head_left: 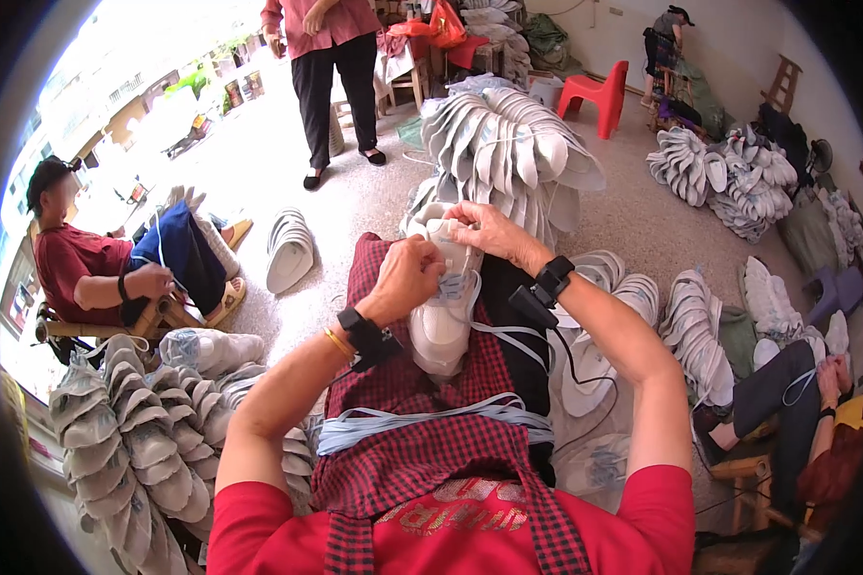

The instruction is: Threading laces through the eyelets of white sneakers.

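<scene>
A white sneaker lies on my lap with its toe toward me. A light blue shoelace runs through its lower eyelets, and its loose end trails to the right. At the left side of the lacing, my left hand is closed in a pinch; what is between the fingertips is too small to make out. My right hand pinches the shoe's upper edge near the tongue and collar. Over my checked apron lies a bundle of light blue laces.
Piles of white shoe uppers stand at my left, ahead and at my right. A person sits at left; another stands ahead. A seated co-worker's hands show at right. A red chair stands farther back.
</scene>
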Demonstrator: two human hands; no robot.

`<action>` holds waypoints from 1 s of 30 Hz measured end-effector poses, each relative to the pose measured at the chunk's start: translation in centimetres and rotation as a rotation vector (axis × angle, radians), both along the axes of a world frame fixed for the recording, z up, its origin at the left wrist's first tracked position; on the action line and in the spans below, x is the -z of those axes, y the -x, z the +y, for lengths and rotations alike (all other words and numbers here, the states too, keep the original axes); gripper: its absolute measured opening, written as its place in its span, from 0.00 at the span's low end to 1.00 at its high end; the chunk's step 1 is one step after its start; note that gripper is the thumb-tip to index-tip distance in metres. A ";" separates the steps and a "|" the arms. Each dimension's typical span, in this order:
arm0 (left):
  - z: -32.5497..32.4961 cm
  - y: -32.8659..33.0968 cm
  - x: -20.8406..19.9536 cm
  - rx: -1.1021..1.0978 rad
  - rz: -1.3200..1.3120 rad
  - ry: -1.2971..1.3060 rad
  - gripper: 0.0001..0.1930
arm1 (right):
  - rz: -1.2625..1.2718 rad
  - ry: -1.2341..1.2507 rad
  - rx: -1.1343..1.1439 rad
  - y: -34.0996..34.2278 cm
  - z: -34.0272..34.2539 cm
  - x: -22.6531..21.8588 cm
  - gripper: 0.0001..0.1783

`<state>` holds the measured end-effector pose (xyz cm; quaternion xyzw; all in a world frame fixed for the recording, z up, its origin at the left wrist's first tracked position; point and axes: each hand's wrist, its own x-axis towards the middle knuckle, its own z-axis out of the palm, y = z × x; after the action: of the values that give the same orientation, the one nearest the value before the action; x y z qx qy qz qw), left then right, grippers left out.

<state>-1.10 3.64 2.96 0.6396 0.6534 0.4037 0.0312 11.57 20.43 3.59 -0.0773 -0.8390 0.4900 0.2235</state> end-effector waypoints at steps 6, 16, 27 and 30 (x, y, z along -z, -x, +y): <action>-0.4 -0.1 0.0 -0.026 -0.115 -0.004 0.07 | -0.005 0.040 0.007 -0.2 -0.5 -0.3 0.16; -0.9 -0.5 0.3 -0.097 0.181 -0.034 0.07 | -0.034 0.022 0.064 -0.6 -1.0 -0.5 0.18; -1.5 -0.6 -2.6 -0.015 -0.300 -0.100 0.14 | 0.186 -0.355 0.257 -1.5 -3.3 -1.8 0.15; -0.6 0.1 -3.1 -0.006 -0.519 -0.082 0.22 | 0.141 -0.415 0.156 -2.6 -4.8 -4.0 0.13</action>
<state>-1.19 3.00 6.05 0.5134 0.6087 0.5804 0.1706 14.20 15.65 7.63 -0.0600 -0.8956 0.2923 0.3299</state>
